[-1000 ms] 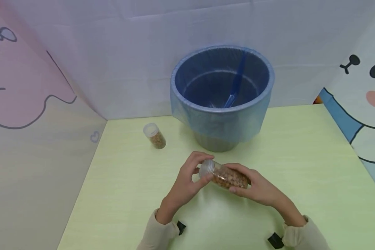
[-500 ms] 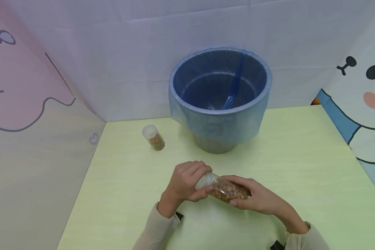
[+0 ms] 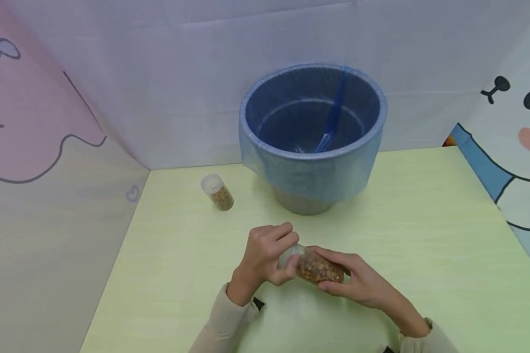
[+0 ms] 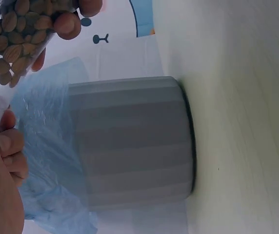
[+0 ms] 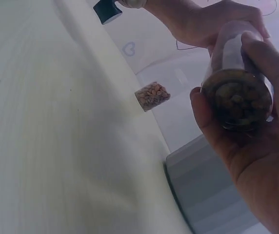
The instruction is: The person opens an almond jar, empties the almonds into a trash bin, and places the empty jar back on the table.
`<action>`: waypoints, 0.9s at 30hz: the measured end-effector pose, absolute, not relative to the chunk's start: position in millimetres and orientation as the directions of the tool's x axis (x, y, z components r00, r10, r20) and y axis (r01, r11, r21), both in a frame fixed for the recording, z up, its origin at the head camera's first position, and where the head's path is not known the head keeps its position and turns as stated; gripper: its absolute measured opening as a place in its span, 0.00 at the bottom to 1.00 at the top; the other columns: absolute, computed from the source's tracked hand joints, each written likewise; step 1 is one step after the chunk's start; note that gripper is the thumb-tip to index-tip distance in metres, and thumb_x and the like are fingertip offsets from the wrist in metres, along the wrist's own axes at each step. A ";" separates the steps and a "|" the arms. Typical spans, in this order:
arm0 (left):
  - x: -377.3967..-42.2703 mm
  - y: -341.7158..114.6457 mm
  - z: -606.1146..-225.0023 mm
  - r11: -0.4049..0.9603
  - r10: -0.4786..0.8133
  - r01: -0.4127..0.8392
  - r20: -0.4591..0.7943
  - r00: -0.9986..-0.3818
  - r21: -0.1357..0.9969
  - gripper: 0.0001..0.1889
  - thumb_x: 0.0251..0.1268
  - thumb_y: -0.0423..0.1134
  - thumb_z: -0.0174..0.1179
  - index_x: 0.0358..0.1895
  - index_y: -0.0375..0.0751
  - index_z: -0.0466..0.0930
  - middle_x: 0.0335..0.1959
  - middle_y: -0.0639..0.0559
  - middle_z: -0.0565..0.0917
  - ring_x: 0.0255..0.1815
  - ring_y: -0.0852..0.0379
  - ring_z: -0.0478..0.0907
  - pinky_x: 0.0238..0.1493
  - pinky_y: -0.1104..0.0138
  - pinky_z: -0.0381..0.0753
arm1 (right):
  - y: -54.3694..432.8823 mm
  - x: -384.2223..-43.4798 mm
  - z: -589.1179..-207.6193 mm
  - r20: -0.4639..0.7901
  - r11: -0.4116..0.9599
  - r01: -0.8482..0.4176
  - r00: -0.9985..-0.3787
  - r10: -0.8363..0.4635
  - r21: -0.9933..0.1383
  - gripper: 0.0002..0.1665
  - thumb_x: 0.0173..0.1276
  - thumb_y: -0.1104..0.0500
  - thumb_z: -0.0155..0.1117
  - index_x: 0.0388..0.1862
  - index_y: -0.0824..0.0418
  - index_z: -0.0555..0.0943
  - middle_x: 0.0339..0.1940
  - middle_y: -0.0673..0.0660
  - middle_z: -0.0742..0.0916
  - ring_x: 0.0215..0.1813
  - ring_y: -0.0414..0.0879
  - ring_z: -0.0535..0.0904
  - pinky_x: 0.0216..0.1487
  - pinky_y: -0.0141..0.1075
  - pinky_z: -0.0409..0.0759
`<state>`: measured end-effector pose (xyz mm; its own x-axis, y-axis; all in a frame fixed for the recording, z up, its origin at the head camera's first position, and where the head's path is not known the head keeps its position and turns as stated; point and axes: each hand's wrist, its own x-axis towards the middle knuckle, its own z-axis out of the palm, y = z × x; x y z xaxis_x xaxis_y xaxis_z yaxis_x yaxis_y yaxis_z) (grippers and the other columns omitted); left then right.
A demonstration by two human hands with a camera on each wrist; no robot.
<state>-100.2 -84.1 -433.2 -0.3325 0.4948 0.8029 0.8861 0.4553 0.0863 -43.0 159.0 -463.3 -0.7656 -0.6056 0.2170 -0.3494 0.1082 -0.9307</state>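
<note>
A clear jar of almonds (image 3: 320, 268) is tilted nearly on its side above the table, in front of the bin. My right hand (image 3: 357, 280) grips its body near the base, thumb on the near side. At the other end my left hand (image 3: 265, 255) grips the whitish lid (image 3: 286, 257) with curled fingers, which partly hide it. In the left wrist view the almonds (image 4: 20, 29) show through the clear wall. The right wrist view looks at the jar's round base (image 5: 237, 100), held between thumb and fingers.
A grey bin (image 3: 306, 203) lined with a blue plastic bag (image 3: 309, 174) stands behind the hands, against the white back wall. To its left, a second lidded jar (image 3: 222, 196) with brown contents stands on the pale yellow-green table (image 3: 176, 274).
Both hands and the jar have come a little nearer to the body. My left hand has turned over the lid, and its fingers are curled more tightly now.
</note>
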 end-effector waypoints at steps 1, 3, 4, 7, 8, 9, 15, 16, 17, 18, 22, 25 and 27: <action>-99.9 -83.7 -434.1 0.468 0.491 0.878 0.797 -0.351 0.099 0.20 0.72 0.50 0.36 0.21 0.49 0.68 0.18 0.58 0.62 0.16 0.66 0.47 0.18 0.74 0.48 | 157.9 -42.9 -463.5 0.236 0.126 -0.377 -0.773 -0.589 -0.918 0.40 0.68 0.67 0.73 0.78 0.57 0.72 0.65 0.61 0.86 0.56 0.37 0.83 0.51 0.34 0.85; -99.2 -83.2 -436.9 0.502 0.477 0.854 0.780 -0.405 0.136 0.22 0.74 0.50 0.34 0.21 0.48 0.67 0.18 0.58 0.62 0.15 0.66 0.47 0.18 0.75 0.46 | 155.2 -43.2 -463.0 0.274 0.190 -0.437 -0.789 -0.550 -0.879 0.41 0.66 0.65 0.76 0.77 0.56 0.73 0.66 0.58 0.86 0.58 0.37 0.84 0.51 0.33 0.85; -98.5 -83.4 -438.7 0.523 0.464 0.838 0.771 -0.435 0.158 0.23 0.76 0.50 0.33 0.21 0.48 0.67 0.18 0.58 0.63 0.15 0.66 0.46 0.19 0.76 0.45 | 153.8 -43.6 -462.7 0.288 0.224 -0.460 -0.797 -0.530 -0.859 0.41 0.65 0.63 0.77 0.77 0.55 0.73 0.67 0.56 0.86 0.58 0.38 0.84 0.52 0.32 0.85; -95.8 -85.6 -444.6 0.586 0.410 0.781 0.752 -0.516 0.216 0.25 0.79 0.51 0.30 0.23 0.47 0.66 0.17 0.58 0.64 0.14 0.67 0.46 0.20 0.77 0.42 | 148.6 -45.6 -462.3 0.334 0.321 -0.526 -0.802 -0.495 -0.787 0.43 0.62 0.59 0.81 0.76 0.54 0.74 0.68 0.53 0.85 0.61 0.40 0.85 0.54 0.32 0.85; -94.9 -86.8 -446.3 0.597 0.393 0.768 0.749 -0.533 0.233 0.25 0.80 0.52 0.30 0.23 0.47 0.66 0.17 0.58 0.65 0.13 0.67 0.47 0.20 0.78 0.42 | 147.0 -46.3 -462.2 0.342 0.332 -0.537 -0.799 -0.495 -0.775 0.43 0.62 0.59 0.81 0.76 0.55 0.74 0.68 0.53 0.85 0.61 0.42 0.85 0.54 0.32 0.85; -94.0 -88.3 -447.6 0.604 0.379 0.758 0.749 -0.543 0.245 0.25 0.80 0.52 0.30 0.23 0.47 0.66 0.17 0.58 0.66 0.13 0.67 0.47 0.19 0.78 0.42 | 145.5 -46.7 -462.4 0.346 0.336 -0.543 -0.797 -0.495 -0.770 0.44 0.61 0.59 0.81 0.76 0.55 0.75 0.68 0.53 0.85 0.61 0.43 0.85 0.54 0.33 0.85; -90.2 -92.9 -447.9 0.626 0.378 0.741 0.735 -0.563 0.246 0.25 0.80 0.52 0.36 0.26 0.48 0.76 0.20 0.59 0.76 0.12 0.66 0.63 0.14 0.76 0.56 | 143.2 -44.7 -464.1 0.333 0.377 -0.530 -0.814 -0.476 -0.759 0.43 0.60 0.59 0.82 0.74 0.53 0.76 0.64 0.54 0.87 0.57 0.42 0.86 0.49 0.36 0.87; -89.5 -93.1 -447.5 0.630 0.384 0.737 0.727 -0.568 0.243 0.25 0.80 0.53 0.36 0.28 0.48 0.78 0.21 0.59 0.78 0.13 0.66 0.67 0.14 0.76 0.60 | 143.7 -43.8 -464.3 0.315 0.382 -0.512 -0.825 -0.470 -0.769 0.43 0.60 0.59 0.82 0.74 0.52 0.75 0.64 0.54 0.87 0.56 0.41 0.85 0.49 0.36 0.87; -88.5 -93.0 -446.7 0.632 0.392 0.735 0.716 -0.578 0.247 0.26 0.80 0.54 0.37 0.29 0.49 0.81 0.22 0.59 0.80 0.14 0.66 0.71 0.14 0.75 0.64 | 144.4 -43.0 -464.7 0.298 0.383 -0.493 -0.833 -0.465 -0.781 0.43 0.61 0.58 0.82 0.74 0.51 0.75 0.64 0.54 0.87 0.56 0.41 0.85 0.48 0.36 0.87; -87.2 -92.8 -445.6 0.633 0.400 0.730 0.699 -0.593 0.258 0.26 0.81 0.55 0.38 0.31 0.49 0.83 0.24 0.60 0.83 0.17 0.65 0.75 0.15 0.74 0.68 | 145.3 -42.2 -465.1 0.280 0.384 -0.473 -0.843 -0.460 -0.793 0.42 0.62 0.57 0.81 0.74 0.50 0.75 0.64 0.54 0.87 0.56 0.40 0.85 0.48 0.35 0.86; -79.1 -92.9 -440.0 0.563 0.447 0.715 0.575 -0.686 0.415 0.20 0.82 0.56 0.45 0.49 0.52 0.86 0.43 0.59 0.87 0.40 0.63 0.86 0.37 0.68 0.85 | 150.4 -40.0 -465.9 0.229 0.363 -0.404 -0.869 -0.438 -0.840 0.40 0.65 0.57 0.79 0.74 0.49 0.74 0.65 0.55 0.85 0.56 0.39 0.84 0.46 0.35 0.86; -71.4 -94.3 -435.4 0.445 0.498 0.678 0.468 -0.730 0.585 0.18 0.80 0.49 0.54 0.66 0.53 0.79 0.61 0.56 0.83 0.62 0.59 0.80 0.61 0.60 0.83 | 155.3 -39.3 -466.3 0.213 0.360 -0.376 -0.883 -0.418 -0.853 0.40 0.66 0.58 0.78 0.75 0.48 0.73 0.66 0.56 0.85 0.55 0.39 0.84 0.45 0.35 0.85; -67.2 -96.2 -433.1 0.369 0.532 0.649 0.421 -0.734 0.665 0.23 0.77 0.43 0.58 0.72 0.52 0.73 0.69 0.54 0.77 0.71 0.56 0.74 0.70 0.55 0.77 | 158.3 -38.8 -466.5 0.203 0.364 -0.363 -0.890 -0.409 -0.858 0.40 0.67 0.58 0.77 0.76 0.48 0.73 0.66 0.57 0.84 0.55 0.39 0.84 0.45 0.35 0.86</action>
<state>-67.2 -96.2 -433.1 -0.7344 0.5321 0.4213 0.6491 0.3694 0.6650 -38.8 158.3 -466.5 -0.8896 -0.4094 0.2025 -0.3630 0.3644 -0.8576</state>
